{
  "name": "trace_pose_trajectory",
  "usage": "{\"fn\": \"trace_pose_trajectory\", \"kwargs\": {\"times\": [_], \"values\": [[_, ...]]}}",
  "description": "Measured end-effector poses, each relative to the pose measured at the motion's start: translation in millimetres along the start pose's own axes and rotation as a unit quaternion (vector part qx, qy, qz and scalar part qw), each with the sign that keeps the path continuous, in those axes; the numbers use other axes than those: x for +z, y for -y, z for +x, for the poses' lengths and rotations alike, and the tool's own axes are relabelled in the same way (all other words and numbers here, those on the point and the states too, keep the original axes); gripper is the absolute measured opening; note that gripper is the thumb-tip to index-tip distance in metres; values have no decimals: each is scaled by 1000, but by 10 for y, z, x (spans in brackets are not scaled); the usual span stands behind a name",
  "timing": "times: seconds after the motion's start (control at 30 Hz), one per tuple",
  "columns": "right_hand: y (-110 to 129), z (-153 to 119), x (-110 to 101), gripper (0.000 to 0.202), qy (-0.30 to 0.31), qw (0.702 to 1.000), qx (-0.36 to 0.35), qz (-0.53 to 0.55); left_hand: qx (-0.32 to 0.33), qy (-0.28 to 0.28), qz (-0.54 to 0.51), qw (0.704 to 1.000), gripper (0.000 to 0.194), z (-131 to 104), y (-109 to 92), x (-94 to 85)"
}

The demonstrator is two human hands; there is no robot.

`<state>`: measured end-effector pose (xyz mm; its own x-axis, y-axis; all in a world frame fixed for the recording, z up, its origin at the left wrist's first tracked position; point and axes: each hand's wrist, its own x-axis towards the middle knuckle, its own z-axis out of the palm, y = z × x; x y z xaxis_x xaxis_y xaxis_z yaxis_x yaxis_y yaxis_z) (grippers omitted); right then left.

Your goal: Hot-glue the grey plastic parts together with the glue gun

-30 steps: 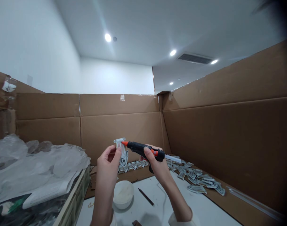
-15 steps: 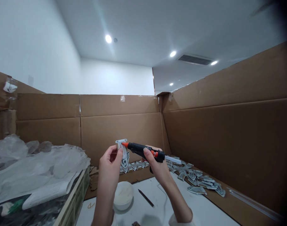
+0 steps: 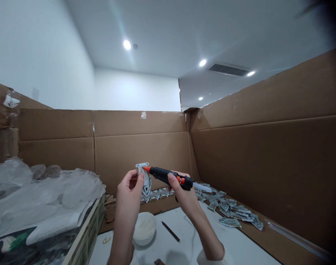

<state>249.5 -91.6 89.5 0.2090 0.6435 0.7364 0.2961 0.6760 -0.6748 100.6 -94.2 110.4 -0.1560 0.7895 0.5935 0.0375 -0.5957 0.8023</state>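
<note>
Above and beyond a white round tub, which is the landmark here, two bare hands are raised w/ work btwn them. L hand, up from the tub's far edge, pinches a pale folded strip pc btwn thumb & fingers; the pc is upright, its flat bar end on top, loops hanging below. R hand, up & to the tub's right, is wrapped round a black glue gun, thumb on its upper side; orange nozzle points L at the pc's upper part, can't tell if touching. White glue stick pokes out the gun's rear. Dark pencil-like stick lies just R of the tub on a white tabletop. Behind the tub, a row of similar pcs; farther R, a loose heap of pcs. Well L of the tub, clear plastic bags fill a crate. Tall cardboard walls stand behind & R of the tub.
</note>
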Motion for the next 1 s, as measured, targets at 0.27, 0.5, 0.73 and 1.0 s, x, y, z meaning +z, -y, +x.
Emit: {"fn": "trace_pose_trajectory", "kwargs": {"times": [0.27,0.5,0.73,1.0], "values": [[60,36,-25,50,4,1000,-23,-4,10,-15,-3,1000,38,-12,30,-5],[-27,165,-108,37,-60,994,47,73,20,56,22,998,35,-31,1,-17],[30,126,-163,22,136,988,29,70,25,197,153,968,28,-2,127,87],[-222,185,-174,20,199,975,42,86,-31,241,104,965,31,31,190,80]]}}
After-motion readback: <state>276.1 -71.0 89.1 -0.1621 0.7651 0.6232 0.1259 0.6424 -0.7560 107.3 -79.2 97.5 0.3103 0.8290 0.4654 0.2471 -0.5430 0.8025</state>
